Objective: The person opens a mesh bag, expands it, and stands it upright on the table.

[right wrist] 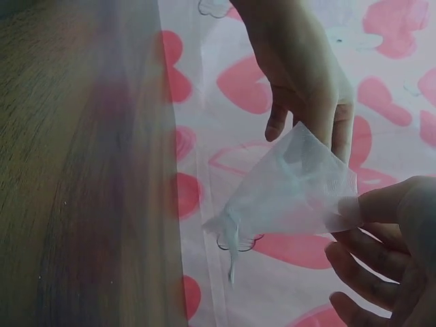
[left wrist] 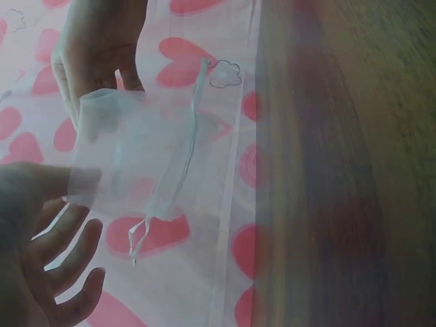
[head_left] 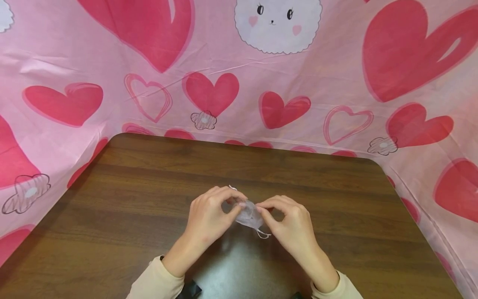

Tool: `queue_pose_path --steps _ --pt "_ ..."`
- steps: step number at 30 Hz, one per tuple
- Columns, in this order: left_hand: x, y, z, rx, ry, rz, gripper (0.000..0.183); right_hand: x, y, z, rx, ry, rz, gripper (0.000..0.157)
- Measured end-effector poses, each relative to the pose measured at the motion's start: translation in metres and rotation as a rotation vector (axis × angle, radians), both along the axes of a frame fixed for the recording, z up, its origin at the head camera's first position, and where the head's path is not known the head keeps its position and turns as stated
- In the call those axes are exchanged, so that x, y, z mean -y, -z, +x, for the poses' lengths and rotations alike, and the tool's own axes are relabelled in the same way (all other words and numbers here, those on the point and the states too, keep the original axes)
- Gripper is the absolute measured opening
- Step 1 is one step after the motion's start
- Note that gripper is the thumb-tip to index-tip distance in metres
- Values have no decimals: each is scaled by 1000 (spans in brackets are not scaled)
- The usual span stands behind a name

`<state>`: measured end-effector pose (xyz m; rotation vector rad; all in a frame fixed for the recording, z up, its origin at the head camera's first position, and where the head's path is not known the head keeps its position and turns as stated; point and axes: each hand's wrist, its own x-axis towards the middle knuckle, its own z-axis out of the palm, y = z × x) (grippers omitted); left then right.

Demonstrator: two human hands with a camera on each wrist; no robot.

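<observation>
Pinching sheer corded pouch [head_left: 249, 216], left hand [head_left: 209, 214], right hand [head_left: 293, 220]

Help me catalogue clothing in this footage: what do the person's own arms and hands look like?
The left hand and right hand are bare, with no gloves or rings visible. A plain cream-coloured fabric left sleeve and matching right sleeve end short of the hands. A small dark edge shows at the left sleeve's end; its nature is unclear.

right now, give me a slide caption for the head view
Left hand and right hand pinch a sheer drawstring pouch above a wood-grain table, heart-print cloth behind.
</observation>
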<state>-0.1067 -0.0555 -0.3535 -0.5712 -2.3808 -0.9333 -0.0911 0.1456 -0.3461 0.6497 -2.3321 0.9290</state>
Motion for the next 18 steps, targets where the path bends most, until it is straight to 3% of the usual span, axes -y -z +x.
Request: queue_pose_path --steps 9,13,18 --pt "-2 -1 4 57 59 -54 9 -1 2 0 -3 20 -11 26" --pt "-2 -1 4 62 43 -78 6 -1 4 -1 3 24 -11 25" --pt "-1 -2 3 70 -24 -71 9 0 3 0 46 54 45 19"
